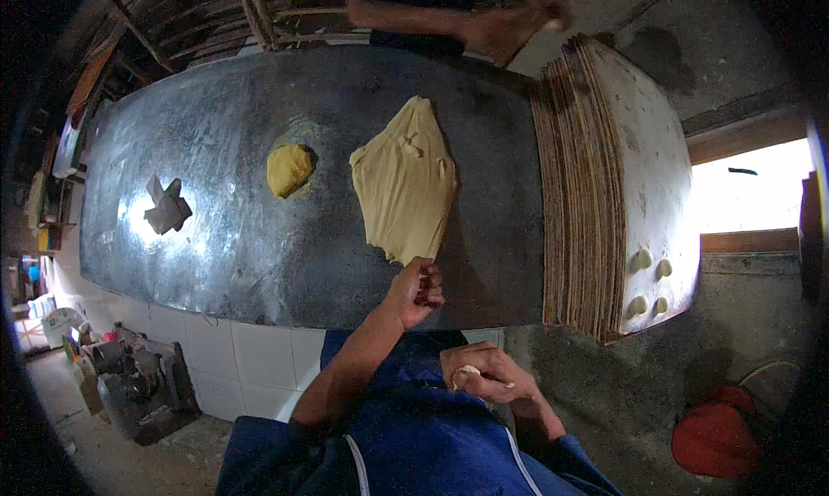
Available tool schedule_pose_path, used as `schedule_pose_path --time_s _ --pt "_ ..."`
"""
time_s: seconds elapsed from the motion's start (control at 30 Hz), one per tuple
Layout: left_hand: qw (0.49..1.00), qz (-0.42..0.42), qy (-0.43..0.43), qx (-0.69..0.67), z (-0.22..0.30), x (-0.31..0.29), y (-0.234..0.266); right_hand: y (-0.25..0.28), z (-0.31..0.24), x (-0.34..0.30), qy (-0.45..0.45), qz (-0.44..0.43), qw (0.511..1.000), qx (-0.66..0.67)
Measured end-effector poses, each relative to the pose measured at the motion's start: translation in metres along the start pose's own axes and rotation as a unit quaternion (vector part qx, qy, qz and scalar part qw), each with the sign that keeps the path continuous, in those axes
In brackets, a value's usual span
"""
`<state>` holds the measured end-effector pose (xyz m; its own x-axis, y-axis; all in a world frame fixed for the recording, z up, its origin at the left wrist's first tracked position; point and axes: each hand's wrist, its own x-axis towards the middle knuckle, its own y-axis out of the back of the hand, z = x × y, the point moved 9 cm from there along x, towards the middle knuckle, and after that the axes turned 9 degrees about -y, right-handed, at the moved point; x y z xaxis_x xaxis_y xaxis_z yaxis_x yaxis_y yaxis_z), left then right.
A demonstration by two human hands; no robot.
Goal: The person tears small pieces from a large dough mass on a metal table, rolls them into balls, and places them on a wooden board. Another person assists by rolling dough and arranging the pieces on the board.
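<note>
A large, stretched sheet of pale dough point(401, 181) lies on the dark table, with small raised lumps near its far end. My left hand point(418, 292) is closed in a fist at the dough's near tip and appears to grip that edge. Closer to my body, my right hand point(489, 372) is curled around a small piece of dough point(466, 374), pale bits of which show between the fingers. To the left of the big dough sits a yellow lump point(289, 170) with a smeared patch around it.
The dark worktop point(224, 254) carries a grey crumpled object point(167, 207) at left. A stack of boards point(580, 194) stands at the right end, with several small dough balls point(639, 306) on its outer face. Across the table is another person's arm point(414, 17).
</note>
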<state>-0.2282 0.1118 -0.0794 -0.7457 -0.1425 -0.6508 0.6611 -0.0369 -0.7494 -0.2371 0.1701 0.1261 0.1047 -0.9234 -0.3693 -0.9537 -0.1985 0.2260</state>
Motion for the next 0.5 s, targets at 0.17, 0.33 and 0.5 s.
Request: schedule_pose_path --time_s 0.17,0.33,0.5 --pt "0.741 0.006 -0.380 0.554 0.051 -0.010 0.010 0.054 0.020 0.102 0.105 0.135 0.978 0.117" --pt "0.509 -0.107 -0.268 0.811 0.046 -0.017 0.033 0.024 0.086 0.199 0.107 0.060 0.991 0.056" --pt "0.470 -0.200 -0.530 0.677 0.103 -0.136 -0.101 0.023 0.108 0.203 0.073 0.127 0.975 0.165"
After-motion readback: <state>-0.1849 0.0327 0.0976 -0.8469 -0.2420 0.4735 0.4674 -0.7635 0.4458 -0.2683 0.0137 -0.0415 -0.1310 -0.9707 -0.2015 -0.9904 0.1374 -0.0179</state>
